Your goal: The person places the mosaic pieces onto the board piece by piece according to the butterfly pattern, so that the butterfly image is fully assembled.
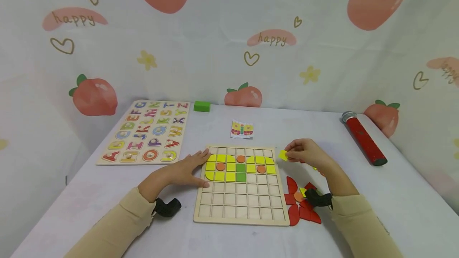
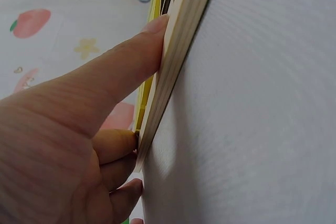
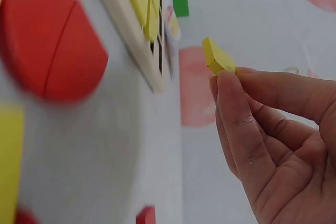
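The wooden grid board (image 1: 242,200) lies flat on the table, its upper rows partly filled with yellow tiles (image 1: 230,176), orange discs and green squares. My left hand (image 1: 186,169) rests at the board's left side, fingers spread along its edge; the left wrist view shows the thumb (image 2: 126,59) touching the rim. Between thumb and fingertips, my right hand (image 1: 305,153) pinches a yellow tile (image 3: 216,56), held up just beyond the board's upper right corner. A small picture card (image 1: 242,129) with a butterfly pattern lies behind the board.
Loose red tiles (image 1: 294,215), with an orange disc (image 1: 299,197) among them, lie right of the board. An alphabet puzzle (image 1: 143,134) sits at the back left, near a green block (image 1: 202,106). A red microphone (image 1: 365,140) lies at the far right.
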`<state>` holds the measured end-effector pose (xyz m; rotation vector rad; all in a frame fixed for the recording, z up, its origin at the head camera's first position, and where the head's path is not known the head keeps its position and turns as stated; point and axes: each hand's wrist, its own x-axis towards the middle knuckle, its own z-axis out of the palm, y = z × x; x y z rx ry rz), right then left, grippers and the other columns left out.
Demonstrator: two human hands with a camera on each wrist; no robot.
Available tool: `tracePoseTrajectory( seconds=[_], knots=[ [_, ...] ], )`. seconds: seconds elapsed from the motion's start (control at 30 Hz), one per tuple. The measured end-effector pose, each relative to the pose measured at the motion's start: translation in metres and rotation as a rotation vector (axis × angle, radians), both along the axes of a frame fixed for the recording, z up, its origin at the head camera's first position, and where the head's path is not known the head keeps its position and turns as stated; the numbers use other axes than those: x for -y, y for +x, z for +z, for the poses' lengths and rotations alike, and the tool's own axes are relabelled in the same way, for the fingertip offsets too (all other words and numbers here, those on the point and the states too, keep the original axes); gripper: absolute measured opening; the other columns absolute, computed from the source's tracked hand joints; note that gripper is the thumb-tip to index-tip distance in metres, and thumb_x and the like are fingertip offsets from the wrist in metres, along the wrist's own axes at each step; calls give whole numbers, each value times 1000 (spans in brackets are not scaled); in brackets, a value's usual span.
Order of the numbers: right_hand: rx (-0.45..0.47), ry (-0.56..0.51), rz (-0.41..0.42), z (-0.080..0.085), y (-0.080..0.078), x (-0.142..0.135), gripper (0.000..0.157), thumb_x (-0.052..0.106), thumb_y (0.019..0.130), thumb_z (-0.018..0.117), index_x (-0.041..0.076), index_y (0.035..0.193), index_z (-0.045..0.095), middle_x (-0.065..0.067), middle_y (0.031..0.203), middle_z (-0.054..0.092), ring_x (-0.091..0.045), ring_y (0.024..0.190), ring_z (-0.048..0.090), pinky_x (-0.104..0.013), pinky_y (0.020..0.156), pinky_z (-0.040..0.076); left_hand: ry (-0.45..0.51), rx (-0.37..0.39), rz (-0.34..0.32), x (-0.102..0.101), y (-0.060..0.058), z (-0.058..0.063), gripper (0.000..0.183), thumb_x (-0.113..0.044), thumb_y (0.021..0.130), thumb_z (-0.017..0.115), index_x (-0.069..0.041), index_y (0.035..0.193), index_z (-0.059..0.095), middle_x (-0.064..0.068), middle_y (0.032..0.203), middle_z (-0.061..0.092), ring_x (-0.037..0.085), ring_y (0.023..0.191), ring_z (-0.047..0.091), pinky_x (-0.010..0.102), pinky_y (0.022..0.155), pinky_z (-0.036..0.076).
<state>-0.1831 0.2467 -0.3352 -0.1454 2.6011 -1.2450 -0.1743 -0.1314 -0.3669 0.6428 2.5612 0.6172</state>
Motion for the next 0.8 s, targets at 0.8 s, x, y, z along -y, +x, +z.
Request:
tracePoseTrajectory(
  seconds=[0.8],
  knots=[
    [112, -50, 312, -13, 3, 77, 10, 8, 84, 67, -2, 88, 67, -5, 77, 66, -14, 65, 61, -23, 66, 56, 12, 11, 4, 1, -1, -1, 99, -52, 74, 71, -18, 150, 18, 0, 159, 7, 29, 146, 4, 50, 118, 8]
  ],
)
